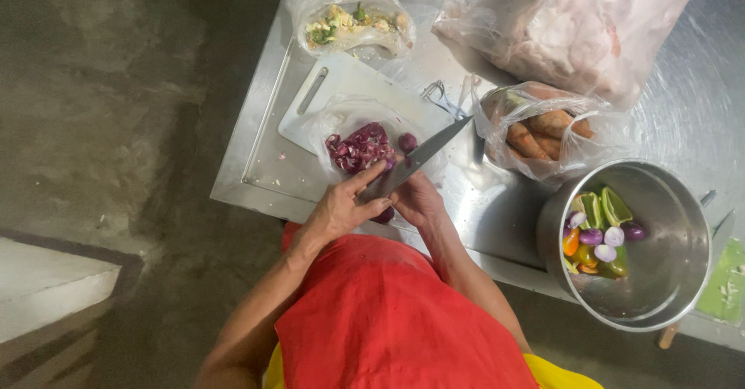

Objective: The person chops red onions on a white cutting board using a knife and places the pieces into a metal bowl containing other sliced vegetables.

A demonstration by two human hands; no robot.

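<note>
Knife held over near edge of steel table, blade angled up and away toward carrot bag. Left hand closed around knife handle, fingers wrapped over it, thumb side toward blade. Right hand just beside left, touching it, fingers curled around small dark purple onion; onion mostly hidden between both hands, so exact grip hard to make out. Both hands close to body, above red apron.

Just past hands: clear plastic bag lying open on white cutting board, holding pile of purple onion peels. One whole small onion at right side of pile, touching blade edge or just under it, cannot tell which.

Peeler with metal loop lying beyond knife tip, between board and bag of carrots. Large bag of pale raw meat at far right of table. Another bag of chopped scraps at far edge, beyond board.

Steel pot at right, near table edge, containing peeled onions, green pepper pieces, orange and yellow bits. Well apart from hands.
</note>
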